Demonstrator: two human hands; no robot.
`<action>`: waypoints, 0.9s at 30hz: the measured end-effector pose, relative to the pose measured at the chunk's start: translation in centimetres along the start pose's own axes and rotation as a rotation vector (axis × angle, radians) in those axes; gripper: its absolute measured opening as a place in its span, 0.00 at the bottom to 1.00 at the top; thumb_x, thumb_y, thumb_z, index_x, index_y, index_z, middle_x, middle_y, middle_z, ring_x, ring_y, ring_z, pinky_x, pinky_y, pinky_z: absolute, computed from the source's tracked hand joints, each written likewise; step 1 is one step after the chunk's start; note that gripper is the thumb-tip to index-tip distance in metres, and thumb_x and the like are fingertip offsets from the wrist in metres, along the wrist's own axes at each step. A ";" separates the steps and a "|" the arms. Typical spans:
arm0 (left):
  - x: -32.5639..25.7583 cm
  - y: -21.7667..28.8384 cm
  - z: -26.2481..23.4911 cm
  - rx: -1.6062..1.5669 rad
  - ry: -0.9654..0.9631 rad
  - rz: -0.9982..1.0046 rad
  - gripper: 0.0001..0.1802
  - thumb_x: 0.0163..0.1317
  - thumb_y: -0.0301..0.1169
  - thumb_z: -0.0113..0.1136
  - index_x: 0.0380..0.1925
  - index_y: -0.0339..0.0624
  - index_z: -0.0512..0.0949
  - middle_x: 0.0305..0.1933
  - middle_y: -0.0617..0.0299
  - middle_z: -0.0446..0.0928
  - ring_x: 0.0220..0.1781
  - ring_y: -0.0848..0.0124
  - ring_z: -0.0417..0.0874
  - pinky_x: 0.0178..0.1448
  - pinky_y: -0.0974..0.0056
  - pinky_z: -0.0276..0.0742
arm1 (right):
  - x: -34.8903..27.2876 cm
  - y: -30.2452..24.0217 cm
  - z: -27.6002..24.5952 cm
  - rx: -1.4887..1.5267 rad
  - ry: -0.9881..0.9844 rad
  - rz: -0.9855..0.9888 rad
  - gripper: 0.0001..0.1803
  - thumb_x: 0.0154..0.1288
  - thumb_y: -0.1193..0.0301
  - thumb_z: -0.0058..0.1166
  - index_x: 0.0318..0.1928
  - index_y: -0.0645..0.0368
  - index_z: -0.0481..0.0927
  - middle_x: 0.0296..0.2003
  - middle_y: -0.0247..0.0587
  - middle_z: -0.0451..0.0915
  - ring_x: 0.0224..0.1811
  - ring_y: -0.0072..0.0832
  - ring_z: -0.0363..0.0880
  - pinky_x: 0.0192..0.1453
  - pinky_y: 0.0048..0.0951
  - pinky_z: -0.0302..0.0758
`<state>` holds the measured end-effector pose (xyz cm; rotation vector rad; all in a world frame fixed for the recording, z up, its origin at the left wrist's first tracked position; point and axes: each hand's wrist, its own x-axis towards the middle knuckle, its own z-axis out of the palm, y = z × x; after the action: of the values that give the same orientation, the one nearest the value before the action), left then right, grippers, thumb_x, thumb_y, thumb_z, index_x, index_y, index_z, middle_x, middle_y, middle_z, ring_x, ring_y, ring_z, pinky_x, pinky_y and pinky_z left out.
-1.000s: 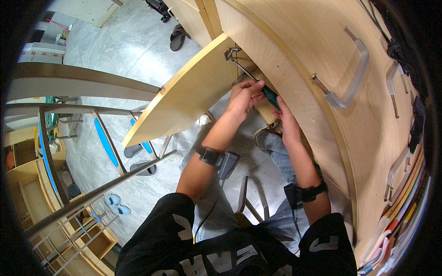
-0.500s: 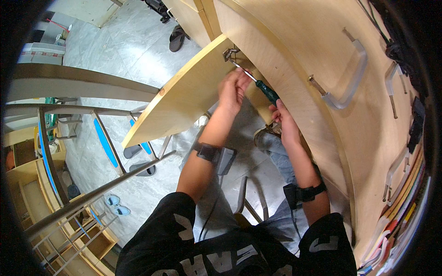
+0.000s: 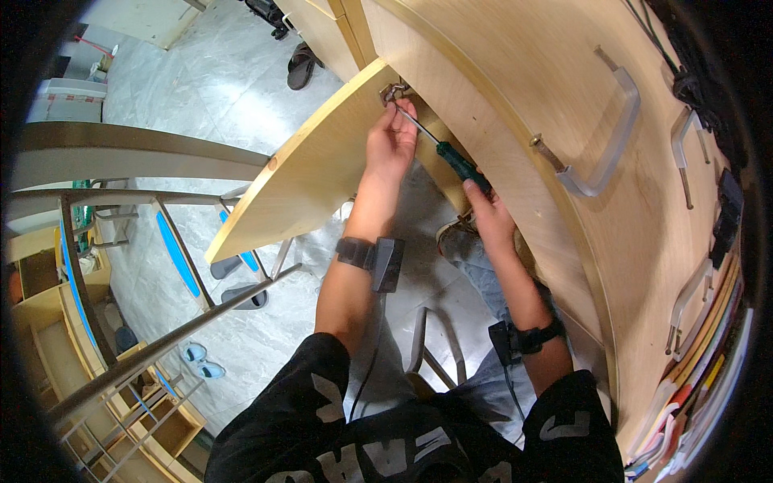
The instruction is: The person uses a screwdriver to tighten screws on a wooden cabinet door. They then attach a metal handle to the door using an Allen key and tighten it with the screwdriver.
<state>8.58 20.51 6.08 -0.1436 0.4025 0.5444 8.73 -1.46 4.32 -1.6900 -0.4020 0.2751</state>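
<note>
A screwdriver with a dark green handle (image 3: 457, 163) slants up and left toward a metal hinge (image 3: 392, 93) on a pale wooden cabinet door (image 3: 310, 161), which stands open. My right hand (image 3: 491, 216) is closed round the handle's lower end. Just below the hinge, my left hand (image 3: 391, 145) has its fingers curled and pinched about the shaft near its tip. Those fingers hide the tip, so its contact with a screw cannot be seen.
On the right rises the cabinet's wooden face with a grey U-shaped handle (image 3: 600, 173). A metal ladder-like frame (image 3: 181, 249) stands left of the door. Slippers (image 3: 245, 298) and a dark sandal (image 3: 301, 68) lie on the grey floor. Stacked books or papers (image 3: 696, 378) sit at lower right.
My left hand has moved slightly up and left, its fingers now closer to the hinge. My right hand and the screwdriver have shifted a little left and down.
</note>
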 end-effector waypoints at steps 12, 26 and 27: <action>0.8 0.0 -0.5 -0.089 0.080 -0.044 0.06 0.63 0.23 0.50 0.37 0.31 0.71 0.34 0.54 0.77 0.38 0.63 0.79 0.45 0.60 0.79 | 1.1 -4.7 -0.8 0.728 -0.379 0.909 0.26 0.66 0.46 0.42 0.42 0.59 0.74 0.23 0.38 0.74 0.19 0.21 0.68 0.21 0.18 0.60; -0.1 -1.2 0.6 -0.010 0.080 0.003 0.07 0.65 0.27 0.48 0.37 0.33 0.70 0.34 0.55 0.76 0.39 0.65 0.78 0.48 0.60 0.77 | 0.1 -2.9 0.6 -0.020 -0.029 0.285 0.14 0.64 0.61 0.55 0.41 0.60 0.77 0.29 0.30 0.74 0.28 0.17 0.69 0.32 0.18 0.65; -0.1 -1.2 0.6 -0.010 0.085 -0.004 0.06 0.65 0.27 0.49 0.36 0.34 0.71 0.33 0.56 0.77 0.38 0.66 0.78 0.46 0.62 0.78 | 0.2 -2.5 1.0 -0.050 -0.003 0.178 0.15 0.63 0.62 0.55 0.43 0.60 0.76 0.30 0.31 0.74 0.29 0.18 0.69 0.33 0.18 0.66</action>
<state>9.37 19.57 6.65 -0.1774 0.4825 0.5380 8.28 -0.16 6.65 -1.7772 -0.2620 0.4012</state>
